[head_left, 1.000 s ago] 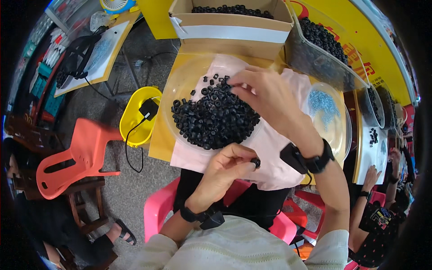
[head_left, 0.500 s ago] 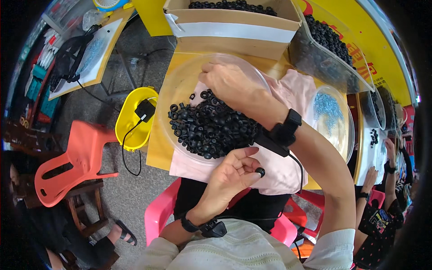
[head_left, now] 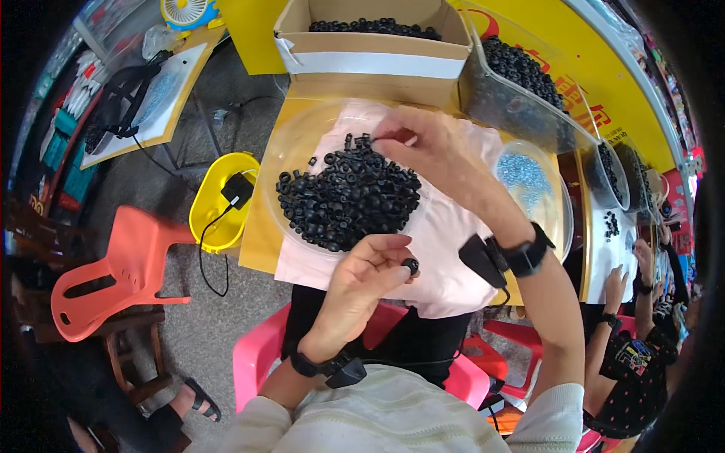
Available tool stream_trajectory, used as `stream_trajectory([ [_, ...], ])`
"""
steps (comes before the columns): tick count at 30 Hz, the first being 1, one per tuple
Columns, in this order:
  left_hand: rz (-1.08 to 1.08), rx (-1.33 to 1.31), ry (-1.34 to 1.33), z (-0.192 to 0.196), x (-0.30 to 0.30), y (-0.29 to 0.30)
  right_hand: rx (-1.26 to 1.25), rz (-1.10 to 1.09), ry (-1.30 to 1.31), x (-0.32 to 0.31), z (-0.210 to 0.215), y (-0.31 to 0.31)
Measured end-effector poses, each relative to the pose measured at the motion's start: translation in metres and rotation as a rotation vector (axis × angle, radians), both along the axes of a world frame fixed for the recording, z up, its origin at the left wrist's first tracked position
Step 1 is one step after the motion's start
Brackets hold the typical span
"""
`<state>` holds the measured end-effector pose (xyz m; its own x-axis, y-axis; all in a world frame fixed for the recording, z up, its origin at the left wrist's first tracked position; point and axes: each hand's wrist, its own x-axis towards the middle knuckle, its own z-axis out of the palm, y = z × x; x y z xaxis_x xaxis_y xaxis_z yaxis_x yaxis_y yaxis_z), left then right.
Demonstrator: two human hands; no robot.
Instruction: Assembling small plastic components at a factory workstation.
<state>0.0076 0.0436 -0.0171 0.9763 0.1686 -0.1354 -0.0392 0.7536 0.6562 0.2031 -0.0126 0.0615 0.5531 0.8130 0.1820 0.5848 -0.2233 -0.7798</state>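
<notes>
My left hand (head_left: 361, 278) is closed just in front of the bowl, pinching a small round black cap-like part (head_left: 410, 265) between thumb and fingers. A wide clear plastic bowl (head_left: 281, 151) holds a heap of small black parts (head_left: 347, 198), some ring-shaped and some domed. Over the bowl's far right side, my right hand (head_left: 423, 143) has its fingers curled together, the tips beside the heap's far edge. What those fingertips grip, if anything, cannot be made out. Under the bowl lies a pink cloth (head_left: 453, 264).
A cardboard box (head_left: 370, 47) and a clear bin (head_left: 513, 102), both with black parts, stand behind the bowl. At right is a round tray (head_left: 555, 208) with light-blue bits. A yellow bucket (head_left: 205, 219) and an orange chair (head_left: 136, 257) stand left. Another person's hand (head_left: 615, 287) is far right.
My right hand has moved right from above the heap's far edge, uncovering parts there. My left hand keeps its hold on the black part. The whole view has shifted slightly.
</notes>
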Motion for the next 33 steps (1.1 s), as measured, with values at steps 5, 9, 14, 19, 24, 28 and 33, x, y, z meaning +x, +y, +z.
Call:
stream_trajectory([
  [5,0.028,0.052,-0.061,0.011,-0.002,-0.007,0.02,-0.109,0.499,-0.032,0.015,-0.067],
  [9,-0.005,0.062,-0.106,0.015,-0.001,-0.017,0.202,-0.089,0.688,-0.051,0.001,-0.11],
  [14,-0.081,0.004,-0.131,0.015,0.001,-0.03,0.275,-0.064,0.763,-0.075,-0.005,-0.143],
  [19,-0.125,-0.002,-0.1,0.016,0.0,-0.037,0.392,-0.001,0.65,-0.089,-0.017,-0.15],
  [24,-0.133,-0.002,-0.081,0.016,-0.001,-0.04,0.418,0.005,0.662,-0.094,-0.021,-0.153],
  [28,-0.13,-0.001,-0.084,0.016,0.0,-0.043,0.391,-0.031,0.536,-0.095,-0.026,-0.153],
  [33,-0.124,-0.019,-0.061,0.013,0.001,-0.043,0.322,-0.109,0.085,-0.101,-0.023,-0.151],
])
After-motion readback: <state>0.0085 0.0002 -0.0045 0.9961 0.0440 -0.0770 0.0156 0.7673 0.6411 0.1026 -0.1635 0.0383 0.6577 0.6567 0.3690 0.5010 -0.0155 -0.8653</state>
